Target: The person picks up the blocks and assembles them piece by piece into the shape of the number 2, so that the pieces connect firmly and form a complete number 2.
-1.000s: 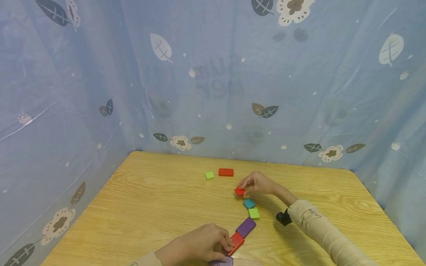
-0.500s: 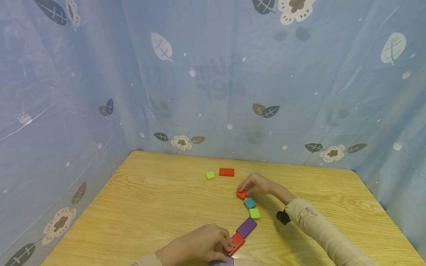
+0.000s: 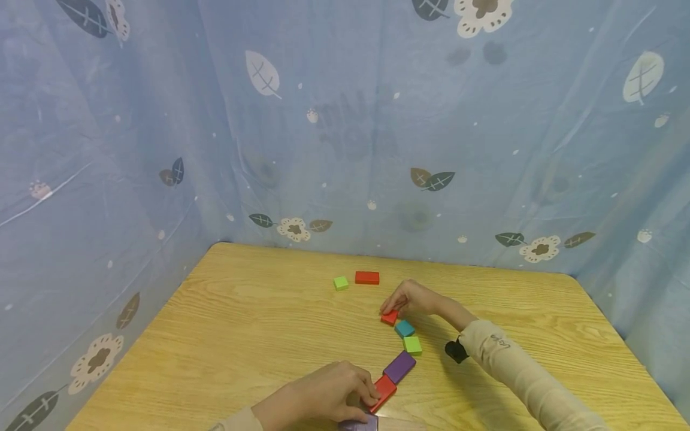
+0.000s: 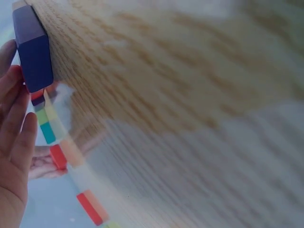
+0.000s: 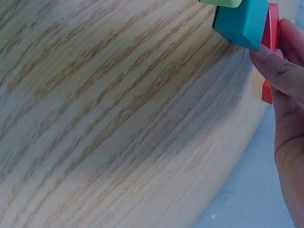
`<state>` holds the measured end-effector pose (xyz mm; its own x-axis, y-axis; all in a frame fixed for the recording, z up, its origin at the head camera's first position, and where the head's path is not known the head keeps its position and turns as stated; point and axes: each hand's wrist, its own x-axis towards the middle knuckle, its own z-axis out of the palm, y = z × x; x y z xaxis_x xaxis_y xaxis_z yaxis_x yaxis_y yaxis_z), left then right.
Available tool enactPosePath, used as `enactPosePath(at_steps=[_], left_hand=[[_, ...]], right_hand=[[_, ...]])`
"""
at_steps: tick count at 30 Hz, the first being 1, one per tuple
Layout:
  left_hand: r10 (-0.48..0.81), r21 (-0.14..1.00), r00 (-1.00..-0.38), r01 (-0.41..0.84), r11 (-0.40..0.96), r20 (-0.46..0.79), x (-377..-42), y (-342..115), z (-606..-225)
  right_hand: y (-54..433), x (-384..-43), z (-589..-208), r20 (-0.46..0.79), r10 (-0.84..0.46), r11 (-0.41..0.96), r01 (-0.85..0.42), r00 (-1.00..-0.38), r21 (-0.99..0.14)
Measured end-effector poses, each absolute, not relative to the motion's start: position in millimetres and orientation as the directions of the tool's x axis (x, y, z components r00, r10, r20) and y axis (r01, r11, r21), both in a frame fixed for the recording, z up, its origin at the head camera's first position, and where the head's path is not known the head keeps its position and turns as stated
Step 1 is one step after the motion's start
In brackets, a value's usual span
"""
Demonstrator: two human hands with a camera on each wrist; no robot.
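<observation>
In the head view, my left hand [image 3: 329,392] has its fingertips at the left side of a red block [image 3: 384,392] and its thumb on a purple block [image 3: 360,424] at the bottom edge. The left wrist view shows that purple block [image 4: 33,47] large, with the fingers beside it fairly straight. My right hand [image 3: 416,299] pinches a short red block [image 3: 389,318] by its sides, close to a teal block [image 3: 404,328]. Up close in the right wrist view, the teal block [image 5: 242,23] overlaps the held red block [image 5: 271,26], with the thumb at its lower corner.
The curving row also has a light green block [image 3: 412,346] and another purple block [image 3: 400,367]. Farther back lie a small green block [image 3: 341,283] and a long red block [image 3: 367,278]. A pale wooden block [image 3: 400,424] shows at the bottom edge. A curtain [image 3: 345,197] hangs behind the table.
My right hand has lowered the short red block toward the table beside the teal one and shifted it slightly left. The left hand stays in place.
</observation>
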<state>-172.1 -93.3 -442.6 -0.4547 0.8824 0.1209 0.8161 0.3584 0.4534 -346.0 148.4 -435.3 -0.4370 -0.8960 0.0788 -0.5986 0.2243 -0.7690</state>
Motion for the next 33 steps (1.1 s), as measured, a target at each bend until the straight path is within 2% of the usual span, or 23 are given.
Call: enactPosePath(at_steps=[10,23,27,30,33], left_hand=[[0.881,0.443,-0.463,0.814,0.376,0.102,-173,-94,-438],[0.877,0.448,-0.467,0.812,0.375,0.112,-173,-94,-441],[0.877,0.446,-0.468,0.811,0.378,0.108,-172,-94,-440],[0.879,0.444,-0.464,0.814,0.374,0.110,-172,-94,-440],[0.883,0.447,-0.456,0.816,0.367,0.107,-171,-93,-440]], right_hand=[[148,-349,-437,0.102,-0.904,0.192,-0.608,-0.415,-0.771],[153,-352,-437,0.137,-0.891,0.189,-0.629,-0.432,-0.754],[162,-355,-426,0.118,-0.846,0.234,-0.560,-0.521,-0.794],[169,-361,-418,0.089,-0.762,0.213,-0.379,-0.642,-0.901],[175,-368,-416,0.111,-0.662,0.093,-0.228,-0.741,-0.969]])
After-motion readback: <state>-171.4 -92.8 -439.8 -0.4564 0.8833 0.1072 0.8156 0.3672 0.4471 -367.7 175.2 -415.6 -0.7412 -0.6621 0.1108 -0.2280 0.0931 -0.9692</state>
